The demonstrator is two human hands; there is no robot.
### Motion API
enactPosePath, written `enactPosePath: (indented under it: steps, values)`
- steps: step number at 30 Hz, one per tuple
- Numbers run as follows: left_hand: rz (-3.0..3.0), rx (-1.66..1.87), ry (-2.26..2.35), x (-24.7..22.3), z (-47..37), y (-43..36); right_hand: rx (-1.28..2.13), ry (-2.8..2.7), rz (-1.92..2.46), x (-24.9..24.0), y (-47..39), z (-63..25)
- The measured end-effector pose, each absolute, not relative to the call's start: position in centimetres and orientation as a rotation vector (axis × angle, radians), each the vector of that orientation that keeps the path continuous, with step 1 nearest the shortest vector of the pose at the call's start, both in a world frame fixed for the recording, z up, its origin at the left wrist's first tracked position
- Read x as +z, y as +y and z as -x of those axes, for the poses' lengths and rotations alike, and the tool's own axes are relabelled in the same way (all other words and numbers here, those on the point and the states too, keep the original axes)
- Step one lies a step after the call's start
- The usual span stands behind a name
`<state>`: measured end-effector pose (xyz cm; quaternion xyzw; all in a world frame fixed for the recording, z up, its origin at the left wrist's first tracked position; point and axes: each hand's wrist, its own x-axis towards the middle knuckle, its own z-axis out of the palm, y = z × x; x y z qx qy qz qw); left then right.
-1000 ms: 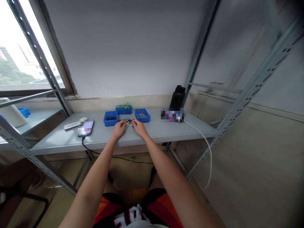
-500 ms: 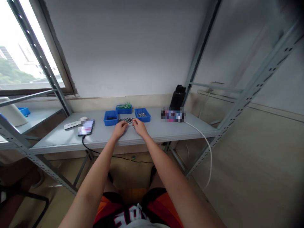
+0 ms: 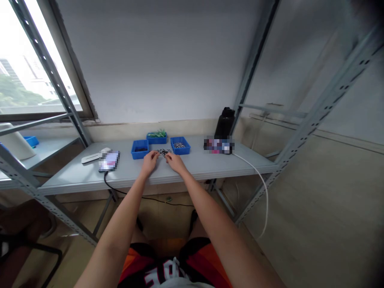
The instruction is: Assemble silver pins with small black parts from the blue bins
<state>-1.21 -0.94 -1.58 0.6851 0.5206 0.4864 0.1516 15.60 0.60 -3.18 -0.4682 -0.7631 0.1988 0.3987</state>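
A small pile of dark and silvery pieces (image 3: 163, 152), too small to name, lies on the grey shelf top (image 3: 192, 166). At its left edge is my left hand (image 3: 150, 162), thumb and fingers drawn together in a pinch. My right hand (image 3: 175, 162) meets the pile from the right, its fingers also pinched. Whatever sits between the fingertips of either hand is hidden. Behind my left hand stands a blue bin (image 3: 140, 155) with dark pieces inside. Beyond my right hand, another blue bin (image 3: 181, 151) holds shiny metal pieces.
Farther back, a blue tray (image 3: 157, 140) holds green strips. To the left lie a phone (image 3: 109, 161) with a black cable and a white device (image 3: 91, 157). A black bottle (image 3: 225, 123) stands at the right behind a pixelated object (image 3: 218, 145) with a white cable. Metal posts frame the shelf.
My left hand has shifted slightly up and left, and my right hand slightly down and left. The loose pieces look gathered into a tighter heap between them. Bins and phone stay put.
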Motion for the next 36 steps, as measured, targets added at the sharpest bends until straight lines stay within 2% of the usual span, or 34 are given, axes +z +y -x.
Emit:
enactPosePath:
  steps: [8,36]
  values:
    - [-1.965,1.399,1.486,-1.49,1.12,-1.03,0.471,-2.015,1.206,-2.64,-0.19,-15.44]
    - [-2.132,1.185,1.529,-2.08,1.15,-0.61,0.456,-1.751,1.126,-2.68,0.27,-15.72]
